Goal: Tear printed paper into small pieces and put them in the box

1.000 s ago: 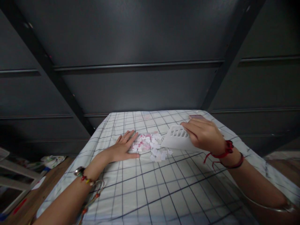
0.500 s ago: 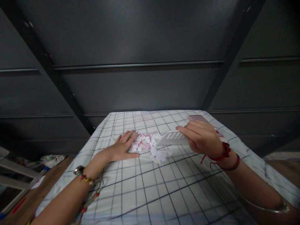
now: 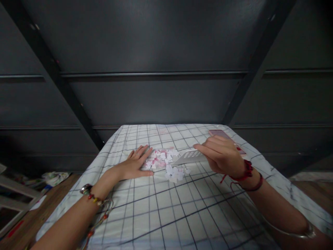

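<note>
My left hand lies flat with fingers spread at the left side of a pile of white and pink paper scraps. A smaller cluster of white scraps lies just nearer to me. My right hand pinches a flat white slotted piece, which looks like plastic. It is held tilted, its left edge low beside the scraps; whether that edge touches the cloth I cannot tell. The fingers cover its right end.
A white cloth with dark grid lines covers the table. Behind my right hand lies a pink flat object, partly hidden. A dark panelled wall stands beyond the far edge. Pale chair bars show at lower left.
The white slotted piece has tipped flatter, and my right hand has shifted slightly left. My left hand stays in place by the scraps.
</note>
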Demonstrator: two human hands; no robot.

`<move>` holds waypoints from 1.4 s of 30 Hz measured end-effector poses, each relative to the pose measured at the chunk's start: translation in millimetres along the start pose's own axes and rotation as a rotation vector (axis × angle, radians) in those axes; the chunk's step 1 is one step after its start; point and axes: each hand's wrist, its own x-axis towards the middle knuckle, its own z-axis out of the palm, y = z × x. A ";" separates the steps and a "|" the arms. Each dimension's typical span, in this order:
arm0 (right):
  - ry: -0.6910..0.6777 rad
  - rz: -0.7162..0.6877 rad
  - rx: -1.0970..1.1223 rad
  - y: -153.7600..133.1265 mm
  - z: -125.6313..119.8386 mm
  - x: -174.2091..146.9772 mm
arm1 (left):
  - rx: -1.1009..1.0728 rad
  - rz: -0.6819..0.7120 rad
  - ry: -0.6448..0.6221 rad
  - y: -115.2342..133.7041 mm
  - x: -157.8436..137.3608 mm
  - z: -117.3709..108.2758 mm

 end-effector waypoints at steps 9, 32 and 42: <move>-0.004 0.031 0.019 -2.0 1.2 0.4 | 0.003 0.022 0.024 -2.2 0.3 2.4; 0.016 0.052 0.080 2.0 -2.9 -3.5 | 0.001 -0.010 -0.009 2.0 0.6 -0.6; -0.044 0.034 0.157 -2.9 2.9 -1.8 | -0.010 -0.004 -0.003 -0.2 0.8 0.2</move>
